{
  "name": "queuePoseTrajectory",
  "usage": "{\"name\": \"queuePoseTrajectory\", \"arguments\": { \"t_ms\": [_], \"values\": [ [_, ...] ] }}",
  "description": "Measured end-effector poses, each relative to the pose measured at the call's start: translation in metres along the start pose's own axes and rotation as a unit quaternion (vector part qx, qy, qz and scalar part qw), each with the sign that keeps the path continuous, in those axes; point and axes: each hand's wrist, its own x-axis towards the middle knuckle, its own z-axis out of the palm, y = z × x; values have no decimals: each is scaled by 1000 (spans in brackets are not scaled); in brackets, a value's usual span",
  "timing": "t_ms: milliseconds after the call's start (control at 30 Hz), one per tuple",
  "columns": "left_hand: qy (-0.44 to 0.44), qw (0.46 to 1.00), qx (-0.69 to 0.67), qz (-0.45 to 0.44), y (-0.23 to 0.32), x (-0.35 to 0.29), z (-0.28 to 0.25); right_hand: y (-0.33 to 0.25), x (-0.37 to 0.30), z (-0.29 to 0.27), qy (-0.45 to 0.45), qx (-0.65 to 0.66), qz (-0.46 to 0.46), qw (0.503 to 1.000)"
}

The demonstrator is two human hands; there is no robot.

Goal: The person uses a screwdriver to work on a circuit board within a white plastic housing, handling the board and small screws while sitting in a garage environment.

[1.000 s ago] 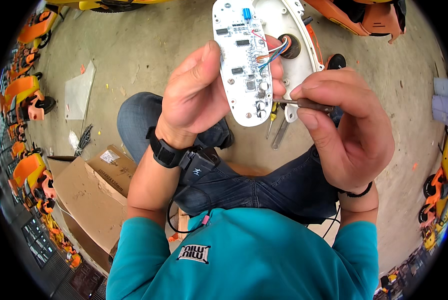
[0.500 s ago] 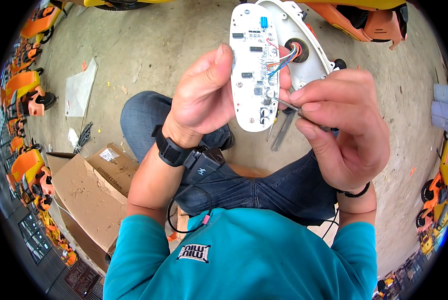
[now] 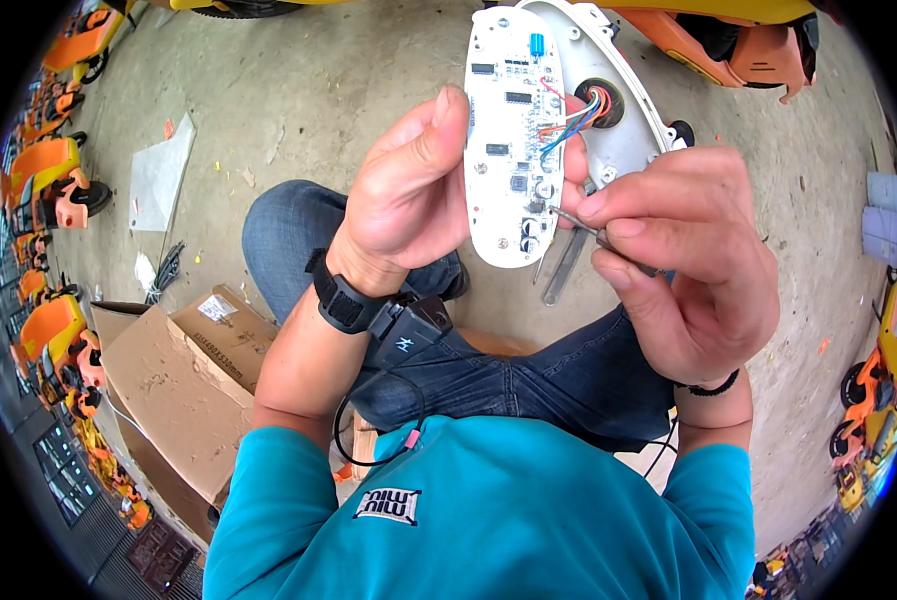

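My left hand (image 3: 409, 185) is closed round a long, oval white circuit board (image 3: 496, 185), thumb on its left edge and fingertips showing past its right edge. The board carries black chips, a blue component and small parts. Coloured wires (image 3: 575, 128) run from its right side to a round dark opening in a white plastic housing (image 3: 617, 150) behind it. Pinched in my right hand (image 3: 704, 260) is a thin, pointed metal tool (image 3: 581, 222); its exact kind is unclear. Its tip is at the board's lower right edge, beside small components; I cannot tell whether it touches.
On the concrete floor below the board lies a flat metal tool (image 3: 566, 272). An opened cardboard box (image 3: 184, 375) stands left of my legs. Orange and yellow ride-on vehicles (image 3: 47, 170) line both sides, and another orange one (image 3: 739, 50) is at the far right. A grey panel (image 3: 164, 175) lies at left.
The board has shifted slightly right and down in my left hand. The tool's tip stays near the board's lower right edge, and my right hand has barely moved.
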Motion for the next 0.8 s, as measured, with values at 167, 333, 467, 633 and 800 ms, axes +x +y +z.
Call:
{"name": "queuePoseTrajectory", "arguments": {
  "t_ms": [167, 333, 467, 633, 800],
  "values": [
    [-2, 1000, -6, -6, 1, 0, 2, 0, 0, 1, 0, -4, 0, 1000],
    [3, 1000, 12, -9, 1, 0, 2, 0, 0, 1, 5, -9, -4, 1000],
    [9, 1000, 17, -10, 2, 0, 4, 0, 1, 1, 1, -10, -3, 1000],
    [-18, 1000, 9, -7, -2, -1, -2, 1, 1, -1, -10, -2, 5, 1000],
    [-20, 1000, 11, 2, -1, -1, 1, 1, -1, 1, -4, 3, 15, 1000]
  ]
}}
